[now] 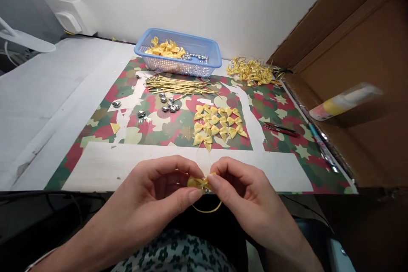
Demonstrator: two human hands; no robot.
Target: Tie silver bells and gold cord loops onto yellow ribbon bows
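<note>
My left hand (pixel 159 191) and right hand (pixel 242 191) pinch a yellow bow (pixel 200 183) tight between fingertips, just off the table's (pixel 191 168) near edge, so it stays still.

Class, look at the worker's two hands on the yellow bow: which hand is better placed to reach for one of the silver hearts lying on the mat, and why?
Probably the left hand. The silver hearts lie left of centre on the mat, on its side, while the right hand sits further right. Both hands pinch the yellow bow, so one must let go.

bare white strip (pixel 127 165) ahead, bows (pixel 216 125) beyond (clustered)
</note>
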